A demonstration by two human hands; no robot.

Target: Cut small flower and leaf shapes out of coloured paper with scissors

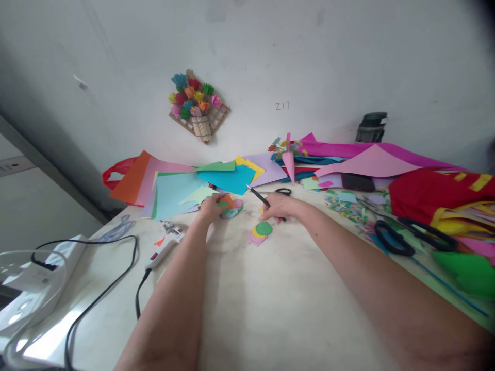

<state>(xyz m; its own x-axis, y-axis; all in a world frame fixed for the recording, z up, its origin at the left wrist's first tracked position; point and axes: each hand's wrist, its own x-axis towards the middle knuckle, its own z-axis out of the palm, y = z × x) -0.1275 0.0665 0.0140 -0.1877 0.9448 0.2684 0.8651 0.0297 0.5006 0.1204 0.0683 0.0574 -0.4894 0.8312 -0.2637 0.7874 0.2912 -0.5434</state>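
Note:
My left hand [212,207] is at the back middle of the table, with its fingers closed on a green paper cutout [223,207]. Beside it lies a small heap of coloured paper cutouts [234,207], in orange, pink and blue. My right hand [279,206] grips a black pen [260,196], its silver tip pointing up and left. A bit of yellow paper shows by its fingertips; whether they hold it I cannot tell. Just in front of this hand, green, yellow and pink round cutouts [260,232] overlap on the table.
Coloured paper sheets [178,186] lie along the wall. Small black-handled scissors [283,191] are behind my right hand. At right are large scissors [398,237], paper scraps [346,206] and a red bag [429,193]. A glue gun [166,250] and black cable [116,281] lie left.

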